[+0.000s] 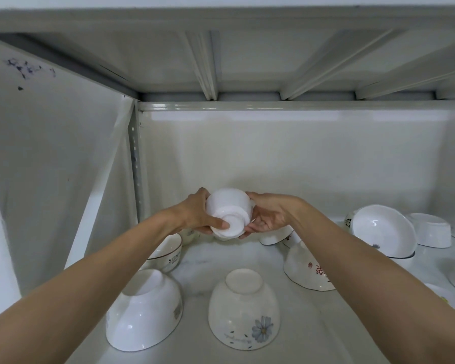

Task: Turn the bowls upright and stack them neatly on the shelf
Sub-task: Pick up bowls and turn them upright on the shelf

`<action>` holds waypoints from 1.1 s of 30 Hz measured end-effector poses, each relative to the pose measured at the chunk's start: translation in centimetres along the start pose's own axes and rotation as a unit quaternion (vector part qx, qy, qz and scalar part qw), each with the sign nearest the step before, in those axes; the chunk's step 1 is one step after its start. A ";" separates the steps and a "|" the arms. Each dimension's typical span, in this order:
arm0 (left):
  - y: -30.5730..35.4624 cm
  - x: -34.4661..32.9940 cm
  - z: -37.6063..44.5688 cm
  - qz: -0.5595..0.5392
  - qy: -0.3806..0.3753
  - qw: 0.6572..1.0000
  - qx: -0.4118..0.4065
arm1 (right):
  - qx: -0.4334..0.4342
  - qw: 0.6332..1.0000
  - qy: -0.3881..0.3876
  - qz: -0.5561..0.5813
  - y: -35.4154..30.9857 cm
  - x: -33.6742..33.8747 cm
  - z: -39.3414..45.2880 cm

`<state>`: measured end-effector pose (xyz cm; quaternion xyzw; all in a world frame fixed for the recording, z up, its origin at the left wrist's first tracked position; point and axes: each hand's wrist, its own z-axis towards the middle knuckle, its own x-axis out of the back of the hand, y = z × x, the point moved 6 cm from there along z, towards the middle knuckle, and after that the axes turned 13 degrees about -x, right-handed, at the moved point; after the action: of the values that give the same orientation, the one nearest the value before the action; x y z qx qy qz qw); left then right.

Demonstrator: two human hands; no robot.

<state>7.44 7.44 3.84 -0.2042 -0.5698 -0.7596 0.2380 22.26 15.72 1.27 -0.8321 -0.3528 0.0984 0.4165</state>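
Observation:
A small plain white bowl point(229, 207) is held in the air above the back of the shelf point(202, 261), tilted so its foot faces me. My left hand point(199, 215) grips its left side, thumb on the foot. My right hand point(267, 215) holds its right side. Two bowls stand upside down near the front: a plain white one point(143, 311) at the left and one with a blue flower point(243, 311) in the middle. A bowl with red characters point(306, 269) lies upside down under my right forearm.
An upright bowl with dark lettering point(168, 254) sits left under my left wrist. At the right, a large bowl point(382, 229) leans on its side beside an upside-down white bowl point(431, 229). More bowls lie behind my hands. The upper shelf hangs close overhead.

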 end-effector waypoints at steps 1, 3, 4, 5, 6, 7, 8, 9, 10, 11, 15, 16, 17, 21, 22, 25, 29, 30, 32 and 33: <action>-0.2 -0.1 0.1 -0.008 0.000 1.000 -0.005 | -0.003 1.000 -0.008 0.003 0.1 0.1 0.1; -0.7 -0.1 0.3 -0.036 0.002 0.999 0.001 | 0.001 1.000 -0.014 0.023 0.2 0.5 0.2; -0.8 0.0 0.2 -0.056 0.003 0.998 0.012 | 0.012 0.999 -0.012 0.028 0.2 0.7 0.2; -1.0 0.1 0.2 -0.068 0.002 0.997 0.031 | 0.022 0.999 -0.008 0.027 0.3 0.7 0.2; -1.1 0.2 0.1 -0.073 -0.005 0.996 0.055 | 0.029 0.999 -0.007 0.024 0.3 0.7 0.2; -1.5 0.2 0.2 -0.082 -0.009 0.993 0.080 | 0.036 0.999 -0.007 0.020 0.3 0.6 0.2; -1.7 0.3 0.2 -0.105 -0.005 0.989 0.100 | 0.040 0.999 -0.007 0.013 0.3 0.5 0.2; -1.9 0.2 0.2 -0.131 0.000 0.985 0.113 | 0.042 0.999 -0.005 0.001 0.3 0.4 0.3; -2.0 0.1 0.2 -0.140 0.000 0.983 0.122 | 0.042 0.999 -0.005 -0.013 0.4 0.3 0.4; -2.2 0.0 0.4 -0.135 -0.003 0.982 0.131 | 0.038 0.999 -0.005 -0.028 0.5 0.2 0.5; -3.2 -1.2 0.5 -0.058 -0.038 0.986 0.153 | 0.010 0.997 0.016 -0.074 1.3 0.0 1.5; -3.4 -1.5 0.5 -0.043 -0.049 0.986 0.155 | 0.006 0.995 0.027 -0.091 1.5 -0.1 1.7; -3.5 -1.7 0.5 -0.033 -0.057 0.985 0.157 | 0.002 0.994 0.037 -0.107 1.7 -0.1 1.9; -4.0 -2.7 0.6 -0.002 -0.090 0.985 0.149 | -0.019 0.989 0.058 -0.135 2.4 -0.2 2.6; -4.1 -2.8 0.7 0.008 -0.097 0.985 0.146 | -0.025 0.987 0.063 -0.142 2.5 -0.2 2.8; -4.3 -2.9 0.9 0.048 -0.103 0.984 0.141 | -0.031 0.984 0.074 -0.162 2.8 -0.3 3.3; -4.4 -3.0 1.1 0.085 -0.110 0.981 0.138 | -0.023 0.982 0.076 -0.171 2.9 -0.5 3.3; -4.5 -3.0 1.2 0.094 -0.112 0.980 0.137 | -0.020 0.981 0.078 -0.174 2.9 -0.5 3.3; -4.5 -2.8 1.4 0.122 -0.116 0.977 0.130 | -0.018 0.979 0.090 -0.185 2.9 -0.4 3.2; -4.4 -2.7 1.6 0.140 -0.116 0.975 0.128 | -0.018 0.977 0.100 -0.188 2.9 -0.3 3.1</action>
<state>7.04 10.33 -0.65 -0.3365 -0.6521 -0.6103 0.2985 22.09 16.30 -2.90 -0.7638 -0.4613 -0.0717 0.4457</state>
